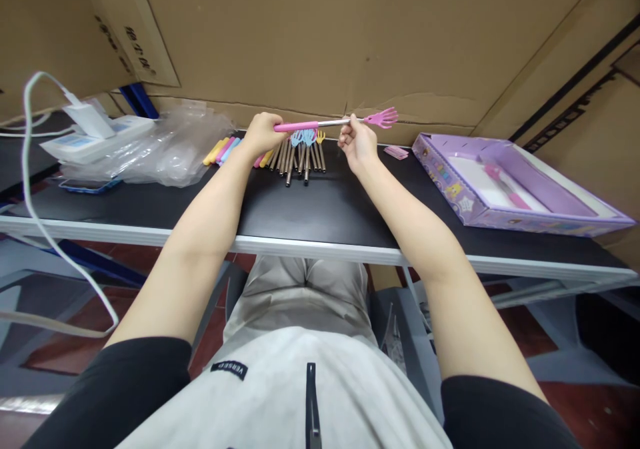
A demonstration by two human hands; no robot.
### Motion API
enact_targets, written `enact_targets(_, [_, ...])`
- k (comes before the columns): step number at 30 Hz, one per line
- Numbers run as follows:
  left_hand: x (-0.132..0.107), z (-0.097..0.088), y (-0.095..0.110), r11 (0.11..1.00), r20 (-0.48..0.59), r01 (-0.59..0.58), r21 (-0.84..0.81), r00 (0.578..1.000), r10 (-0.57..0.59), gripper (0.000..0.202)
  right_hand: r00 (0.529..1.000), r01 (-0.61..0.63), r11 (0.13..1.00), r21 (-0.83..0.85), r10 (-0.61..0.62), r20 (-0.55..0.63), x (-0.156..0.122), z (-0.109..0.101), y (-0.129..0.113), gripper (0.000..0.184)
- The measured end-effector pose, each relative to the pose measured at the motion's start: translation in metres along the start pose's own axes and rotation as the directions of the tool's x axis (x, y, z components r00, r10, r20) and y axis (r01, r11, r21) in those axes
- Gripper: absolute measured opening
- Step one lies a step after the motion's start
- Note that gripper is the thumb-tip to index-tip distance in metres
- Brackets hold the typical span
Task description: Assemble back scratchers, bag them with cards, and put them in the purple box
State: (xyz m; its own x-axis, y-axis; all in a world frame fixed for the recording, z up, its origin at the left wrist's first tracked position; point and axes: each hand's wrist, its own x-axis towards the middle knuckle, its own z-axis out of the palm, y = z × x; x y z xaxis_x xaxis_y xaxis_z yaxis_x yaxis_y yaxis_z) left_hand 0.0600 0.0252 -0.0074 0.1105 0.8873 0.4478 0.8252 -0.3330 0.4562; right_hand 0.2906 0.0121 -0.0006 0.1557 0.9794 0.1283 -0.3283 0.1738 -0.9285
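A pink back scratcher (296, 127) with a metal shaft and a hand-shaped pink head is held level above the table. My left hand (263, 133) is closed round its pink handle. Near the head, my right hand (361, 143) pinches the metal shaft between thumb and fingers. Below lie several metal rods with blue and yellow hand-shaped heads (306, 138). To the left, partly hidden by my left hand and forearm, rest several coloured handles (220, 150) in yellow, pink and blue.
A purple printed box (473, 202) at right holds a pink back scratcher (507, 185). Small pink pieces (397, 152) lie beside it. Clear plastic bags (175, 145), a phone (90, 185) and a white power strip (100, 139) with a cable are at left. Cardboard (320, 35) stands behind.
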Motion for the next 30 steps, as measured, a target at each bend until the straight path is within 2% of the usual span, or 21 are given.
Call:
enact_targets(5, [-0.004, 0.0, 0.006, 0.99, 0.042, 0.006, -0.141, 0.999, 0.0, 0.013, 0.999, -0.029, 0.999, 0.013, 0.029, -0.015, 0.009, -0.011, -0.008, 0.039])
enact_targets(10, [-0.009, -0.002, 0.018, 0.937, 0.251, 0.134, -0.322, 0.967, -0.052, 0.03, 0.997, -0.058, 0.998, 0.039, 0.06, -0.04, 0.008, -0.009, -0.004, 0.041])
enact_targets(12, [-0.011, -0.003, 0.021, 0.896, 0.282, 0.181, -0.405, 0.957, -0.066, 0.038, 0.997, -0.068, 0.997, 0.045, 0.07, -0.043, 0.007, -0.008, -0.002, 0.041])
enact_targets(16, [-0.012, -0.003, 0.024, 0.84, 0.2, 0.185, -0.51, 0.975, -0.094, 0.045, 0.996, -0.066, 0.997, 0.047, 0.069, -0.064, 0.01, -0.011, -0.003, 0.041])
enact_targets(21, [-0.005, 0.0, 0.019, 0.806, 0.12, 0.18, -0.564, 0.983, -0.136, 0.05, 0.998, -0.024, 0.999, 0.036, 0.026, -0.062, 0.018, -0.019, -0.004, 0.039])
enact_targets(24, [0.004, 0.005, 0.01, 0.772, 0.095, 0.188, -0.608, 0.982, -0.165, 0.055, 0.997, -0.042, 0.992, 0.115, 0.049, -0.06, 0.014, -0.016, -0.004, 0.04])
enact_targets(27, [0.015, 0.016, 0.002, 0.724, 0.1, 0.224, -0.652, 0.972, -0.211, 0.055, 0.995, -0.063, 0.981, 0.183, 0.075, -0.06, 0.004, -0.009, -0.004, 0.041])
enact_targets(30, [0.023, 0.029, -0.001, 0.625, 0.087, 0.308, -0.717, 0.93, -0.358, 0.04, 0.996, -0.06, 0.976, 0.21, 0.074, -0.056, -0.007, -0.001, -0.005, 0.042])
